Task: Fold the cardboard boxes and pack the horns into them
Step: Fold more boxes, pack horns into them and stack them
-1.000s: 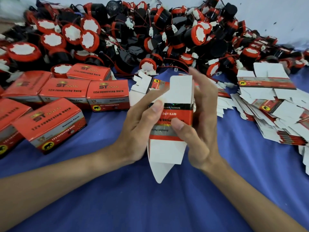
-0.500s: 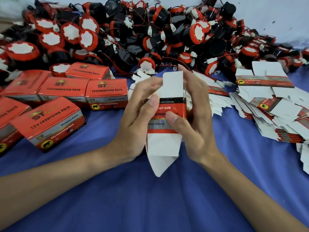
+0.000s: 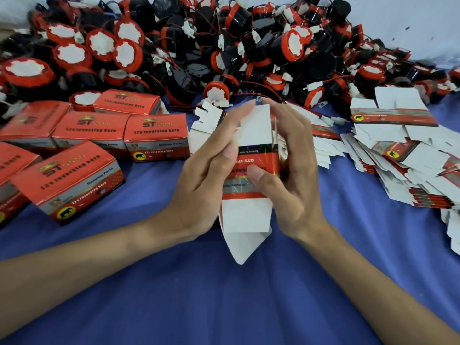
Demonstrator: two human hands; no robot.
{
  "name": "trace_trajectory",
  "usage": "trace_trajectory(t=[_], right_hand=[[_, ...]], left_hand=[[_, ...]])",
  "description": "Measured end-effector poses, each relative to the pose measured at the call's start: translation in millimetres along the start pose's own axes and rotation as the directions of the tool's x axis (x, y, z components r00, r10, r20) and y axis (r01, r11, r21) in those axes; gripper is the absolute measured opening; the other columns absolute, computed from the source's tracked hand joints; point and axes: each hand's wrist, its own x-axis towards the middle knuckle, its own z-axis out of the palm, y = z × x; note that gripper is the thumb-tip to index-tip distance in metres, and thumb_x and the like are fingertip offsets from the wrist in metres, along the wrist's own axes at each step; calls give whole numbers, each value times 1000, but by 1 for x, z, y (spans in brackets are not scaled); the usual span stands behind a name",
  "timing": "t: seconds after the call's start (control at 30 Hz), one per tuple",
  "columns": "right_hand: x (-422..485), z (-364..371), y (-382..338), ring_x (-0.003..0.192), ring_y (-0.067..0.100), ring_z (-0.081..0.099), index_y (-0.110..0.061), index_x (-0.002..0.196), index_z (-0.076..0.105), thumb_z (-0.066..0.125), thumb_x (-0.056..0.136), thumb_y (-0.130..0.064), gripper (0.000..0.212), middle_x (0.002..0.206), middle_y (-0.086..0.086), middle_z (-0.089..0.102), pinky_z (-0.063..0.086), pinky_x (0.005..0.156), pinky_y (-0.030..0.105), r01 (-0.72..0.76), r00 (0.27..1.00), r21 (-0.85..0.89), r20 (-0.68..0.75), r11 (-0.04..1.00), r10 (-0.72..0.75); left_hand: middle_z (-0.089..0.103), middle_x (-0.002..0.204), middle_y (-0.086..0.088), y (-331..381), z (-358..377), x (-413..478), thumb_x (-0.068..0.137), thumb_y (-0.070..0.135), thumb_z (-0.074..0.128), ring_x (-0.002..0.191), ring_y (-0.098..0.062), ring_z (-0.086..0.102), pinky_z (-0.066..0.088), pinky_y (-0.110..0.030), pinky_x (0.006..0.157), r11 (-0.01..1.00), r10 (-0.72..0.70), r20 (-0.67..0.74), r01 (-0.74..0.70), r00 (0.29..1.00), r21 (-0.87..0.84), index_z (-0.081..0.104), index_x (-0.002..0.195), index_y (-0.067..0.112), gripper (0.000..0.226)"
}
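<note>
Squeeze the carton (image 3: pixel 251 170), held mid-scene above the blue cloth (image 3: pixel 224 302) between left hand (image 3: pixel 206 185) and right hand (image 3: pixel 293 180) pinching its sides, evenly into a square tube before tucking flaps.

Looks like a small packing workshop: huge horn pile (image 3: pixel 224 46), flat cartons (image 3: pixel 398 158), finished boxes (image 3: pixel 154 135) on a blue cloth (image 3: pixel 224 307).

Even, soft, slightly dim light, no hard shadows. Motion blur on left hand (image 3: pixel 199 180) fingers and frame edges; wide-angle bending at corners; glare on glossy box (image 3: pixel 251 170) band.
</note>
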Motion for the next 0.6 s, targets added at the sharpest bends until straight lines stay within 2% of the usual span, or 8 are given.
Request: trace_trajectory(t=[0.07, 0.13, 0.37, 0.5, 0.6], right_hand=[[0, -1, 1, 127, 27, 41, -9, 131, 38, 52, 78, -30, 59, 131, 21, 42, 36, 107, 41, -18, 1000, -11, 2, 1000, 18], [-1, -2, 1, 126, 28, 41, -10, 132, 38, 52, 78, -31, 59, 131, 20, 42, 38, 106, 44, -28, 1000, -4, 7, 1000, 28], [-1, -1, 0, 123, 29, 45, -7, 131, 40, 52, 78, -32, 60, 130, 20, 46, 39, 104, 43, -31, 1000, -18, 5, 999, 31], [-1, -1, -2, 120, 32, 47, -14, 136, 34, 54, 79, -33, 63, 131, 15, 45, 42, 99, 47, -66, 998, 30, 5, 997, 66], [-1, 0, -1, 124, 19, 44, -12, 126, 47, 54, 78, -34, 54, 130, 21, 45, 38, 103, 31, -51, 999, -17, 8, 999, 51]], left_hand=[[58, 120, 22, -1, -1, 2, 99, 8, 29, 113, 2, 56, 47, -14, 88, 1000, 0, 14, 0, 1000, 0, 54, 125, 22, 40], [62, 111, 25, -2, -1, 3, 98, 7, 29, 105, 2, 59, 48, -12, 82, 1000, -10, 19, 10, 1000, -8, 54, 119, 20, 36], [61, 116, 25, -2, -2, 5, 98, 11, 33, 107, 1, 60, 50, -16, 84, 997, -52, -3, 52, 999, -54, 53, 125, 20, 35], [66, 109, 20, -1, -3, 5, 101, 8, 38, 101, -3, 63, 51, -18, 80, 995, -89, -26, 87, 996, -53, 57, 117, 23, 29], [68, 100, 19, 0, -2, 5, 98, 11, 35, 95, -4, 65, 52, -18, 77, 989, -144, -36, 142, 989, -47, 58, 108, 21, 27]])
